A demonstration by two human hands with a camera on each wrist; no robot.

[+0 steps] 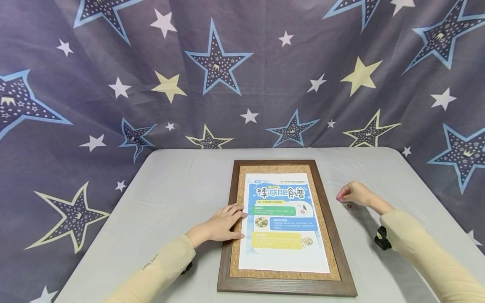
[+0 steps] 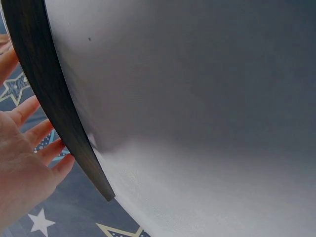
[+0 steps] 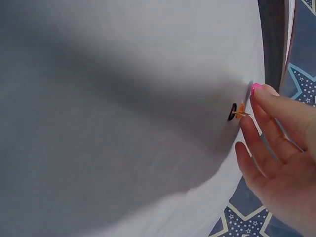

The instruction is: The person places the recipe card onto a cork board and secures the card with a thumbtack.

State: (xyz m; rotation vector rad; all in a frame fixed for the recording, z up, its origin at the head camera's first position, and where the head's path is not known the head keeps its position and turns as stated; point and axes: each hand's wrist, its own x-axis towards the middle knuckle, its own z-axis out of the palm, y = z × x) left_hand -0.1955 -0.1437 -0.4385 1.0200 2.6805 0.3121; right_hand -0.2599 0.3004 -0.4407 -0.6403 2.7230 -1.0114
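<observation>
A cork board in a dark wooden frame [image 1: 284, 287] lies on the table, with a printed poster [image 1: 284, 263] flat over its cork [image 1: 241, 170]. My left hand [image 1: 223, 223] rests across the frame's left side, fingers extended and fingertips at the poster's left edge. To the right of the board, my right hand [image 1: 356, 194] pinches a pink thumbtack [image 3: 256, 89] between thumb and fingertips, close over the tabletop. Right beside those fingers, a black thumbtack [image 3: 232, 112] and an orange thumbtack [image 3: 241, 109] lie on the table.
Light grey cloth covers the table [image 1: 170, 181], and the board takes up its middle. Behind it and at both sides hangs a dark curtain [image 1: 265, 84] printed with stars. Each wrist bears a strapped black device, the right one [image 1: 382, 238] more visible.
</observation>
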